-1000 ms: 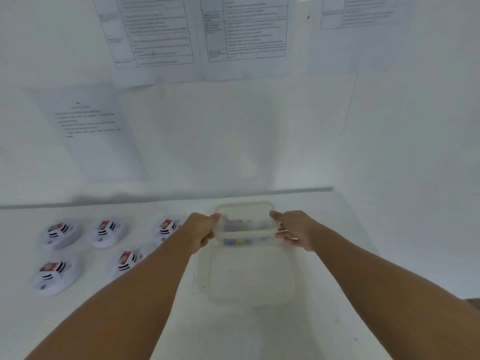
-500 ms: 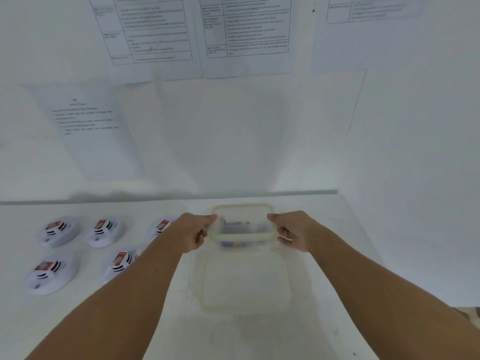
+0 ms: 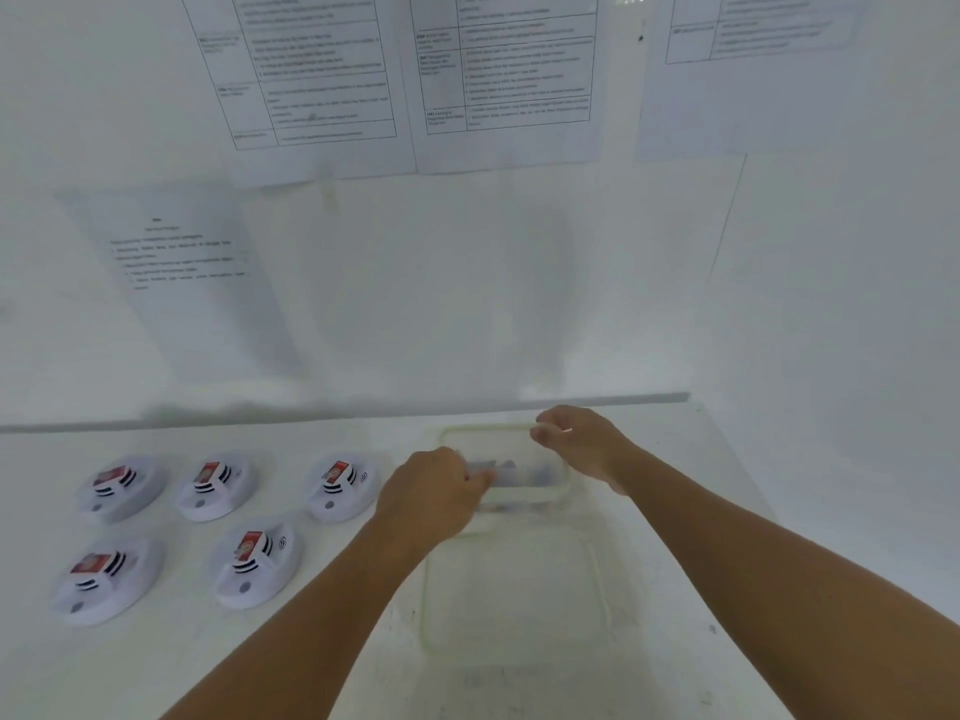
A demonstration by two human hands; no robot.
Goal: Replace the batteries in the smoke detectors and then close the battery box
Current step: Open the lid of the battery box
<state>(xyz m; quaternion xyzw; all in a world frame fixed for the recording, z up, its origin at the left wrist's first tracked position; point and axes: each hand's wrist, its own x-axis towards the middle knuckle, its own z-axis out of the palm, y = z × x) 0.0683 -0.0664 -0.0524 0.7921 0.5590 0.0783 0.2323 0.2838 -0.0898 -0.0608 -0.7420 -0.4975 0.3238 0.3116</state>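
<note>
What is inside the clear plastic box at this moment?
Inside the box lie several small dark items, probably batteries; too blurred to count. The left hand reaches in and covers the left part of the inside.

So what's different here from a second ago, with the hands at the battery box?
The left hand has left the box's near-left edge and now reaches its fingers into the open battery box. The right hand has shifted from the near-right side to the far-right corner. Whether anything is gripped is unclear. The lid and five smoke detectors lie as before.
</note>
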